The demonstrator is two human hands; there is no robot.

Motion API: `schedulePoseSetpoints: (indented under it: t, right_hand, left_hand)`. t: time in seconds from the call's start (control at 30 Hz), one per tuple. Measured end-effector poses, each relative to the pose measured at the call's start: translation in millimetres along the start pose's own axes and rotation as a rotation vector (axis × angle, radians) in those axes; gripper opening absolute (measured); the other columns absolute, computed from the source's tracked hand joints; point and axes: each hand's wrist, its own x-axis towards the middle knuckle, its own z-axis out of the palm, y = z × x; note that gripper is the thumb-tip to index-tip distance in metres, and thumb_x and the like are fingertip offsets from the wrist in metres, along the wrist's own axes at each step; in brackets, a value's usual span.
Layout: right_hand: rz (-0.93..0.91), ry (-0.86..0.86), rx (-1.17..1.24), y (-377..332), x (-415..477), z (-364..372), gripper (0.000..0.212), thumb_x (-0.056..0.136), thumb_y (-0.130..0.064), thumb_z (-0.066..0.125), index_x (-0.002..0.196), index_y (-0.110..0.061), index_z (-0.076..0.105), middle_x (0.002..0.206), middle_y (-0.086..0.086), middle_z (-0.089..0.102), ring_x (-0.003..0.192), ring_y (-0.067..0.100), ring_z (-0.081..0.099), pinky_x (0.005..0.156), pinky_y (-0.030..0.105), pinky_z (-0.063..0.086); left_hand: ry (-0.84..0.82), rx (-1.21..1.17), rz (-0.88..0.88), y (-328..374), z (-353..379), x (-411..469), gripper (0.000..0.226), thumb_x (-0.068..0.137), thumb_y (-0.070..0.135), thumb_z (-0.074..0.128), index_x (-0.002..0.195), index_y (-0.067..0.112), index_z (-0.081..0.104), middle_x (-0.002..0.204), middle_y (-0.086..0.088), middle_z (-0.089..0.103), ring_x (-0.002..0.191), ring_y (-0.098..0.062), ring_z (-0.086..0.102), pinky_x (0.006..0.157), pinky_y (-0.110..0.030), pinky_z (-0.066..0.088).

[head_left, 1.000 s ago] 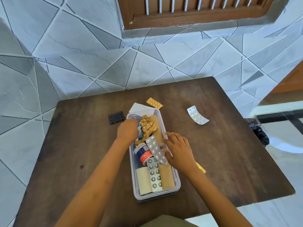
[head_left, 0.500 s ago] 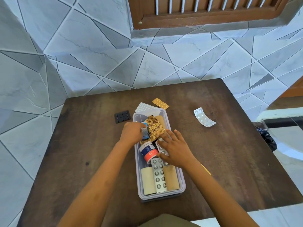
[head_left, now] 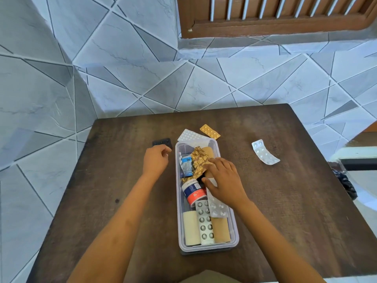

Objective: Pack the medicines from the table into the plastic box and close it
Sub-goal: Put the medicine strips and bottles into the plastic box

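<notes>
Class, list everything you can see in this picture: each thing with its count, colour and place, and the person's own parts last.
table: 1, dark brown wood, against the tiled wall
plastic box: 1, clear, table centre, open, no lid on it
small jar: 1, white, blue and red, lying in the box
gold foil strip: 1, crumpled, far part of the box
blue sachet: 1, in the box beside the foil
silver blister pack: 1, near end of the box
white blister pack: 1, on the table right of the box
orange blister pack: 1, behind the box
black blister pack: 1, left of the box
left hand: by the black pack
right hand: spread over the box contents
</notes>
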Motion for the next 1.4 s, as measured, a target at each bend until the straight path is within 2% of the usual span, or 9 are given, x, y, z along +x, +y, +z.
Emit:
schedulePoseSetpoints:
  t: [0.33,0.43,0.6,0.8,1.0,1.1,1.2,1.3,1.4]
  right_hand:
    - [0.198,0.031,0.290,-2.3,120.7,-9.7,0.033,0.091,-0.024,0.050,0.121,-0.010,0.055,0.128,0.011,0.059,0.115,0.026,0.056,0.095,0.034,0.045]
    - [0.259,-0.089,0.255,3.5,167.7,3.9,0.032,0.089,-0.020,0.054,0.118,-0.006,0.056,0.125,0.015,0.060,0.111,0.029,0.057,0.092,0.034,0.046]
    - [0.338,-0.352,0.083,21.2,211.9,34.2,0.036,0.086,-0.023,0.061,0.117,-0.004,0.054,0.123,0.016,0.060,0.109,0.030,0.058,0.090,0.032,0.048]
    - [0.351,-0.387,0.045,31.8,232.0,56.4,0.072,0.074,-0.021,0.074,0.133,-0.007,0.034,0.137,0.019,0.044,0.122,0.035,0.048,0.098,0.038,0.045]
    - [0.347,-0.438,0.027,39.6,243.0,55.4,0.063,0.070,-0.022,0.077,0.122,-0.006,0.044,0.126,0.018,0.054,0.113,0.032,0.054,0.089,0.037,0.047]
    - [0.326,-0.350,0.118,37.9,237.6,45.5,0.046,0.073,-0.020,0.074,0.111,-0.008,0.051,0.119,0.016,0.058,0.104,0.030,0.057,0.084,0.038,0.048]
    - [0.294,-0.081,0.319,30.9,217.8,21.7,0.021,0.082,-0.014,0.063,0.101,-0.006,0.057,0.108,0.016,0.066,0.094,0.029,0.062,0.072,0.033,0.047]
    - [0.330,0.217,0.564,21.6,188.4,-15.8,0.032,0.083,-0.014,0.064,0.110,-0.001,0.053,0.113,0.019,0.066,0.099,0.033,0.064,0.076,0.031,0.047]
    - [0.338,0.294,0.760,8.5,144.8,-42.7,0.047,0.082,-0.012,0.065,0.122,-0.002,0.042,0.124,0.018,0.059,0.106,0.032,0.061,0.080,0.032,0.049]
  left_hand:
    - [-0.195,0.164,-0.063,-26.5,-7.8,65.6,0.032,0.083,0.005,0.057,0.114,0.007,0.064,0.121,-0.017,0.064,0.110,-0.033,0.059,0.093,-0.037,0.047]
    - [-0.334,0.271,-0.046,-30.8,-1.4,91.3,0.042,0.081,0.016,0.063,0.122,0.013,0.057,0.125,-0.018,0.059,0.110,-0.034,0.056,0.092,-0.037,0.046]
    - [-0.451,0.337,-0.071,-43.0,17.7,114.9,0.068,0.081,0.023,0.068,0.141,0.019,0.036,0.146,-0.013,0.037,0.130,-0.033,0.041,0.109,-0.041,0.037]
    - [-0.403,0.400,-0.094,-51.6,27.8,123.8,0.071,0.074,0.024,0.074,0.137,0.021,0.040,0.135,-0.011,0.045,0.125,-0.032,0.041,0.099,-0.043,0.045]
    - [-0.330,0.388,-0.200,-51.2,25.2,122.7,0.070,0.067,0.030,0.080,0.126,0.017,0.045,0.126,-0.013,0.049,0.120,-0.031,0.045,0.097,-0.044,0.044]
    - [-0.268,0.298,-0.171,-48.8,22.0,112.4,0.052,0.074,0.021,0.075,0.118,0.012,0.049,0.119,-0.015,0.055,0.107,-0.032,0.055,0.083,-0.042,0.050]
    - [-0.212,0.204,-0.142,-46.3,13.2,98.8,0.026,0.084,0.012,0.062,0.109,0.005,0.057,0.111,-0.019,0.065,0.099,-0.034,0.061,0.075,-0.039,0.050]
    - [-0.104,0.031,-0.177,-40.4,-1.9,80.7,0.027,0.086,0.011,0.059,0.113,0.004,0.059,0.112,-0.018,0.065,0.101,-0.033,0.060,0.075,-0.030,0.045]
    - [-0.016,-0.108,-0.191,-30.6,-15.7,56.8,0.035,0.085,0.012,0.063,0.119,0.005,0.056,0.115,-0.016,0.064,0.107,-0.031,0.059,0.083,-0.028,0.045]
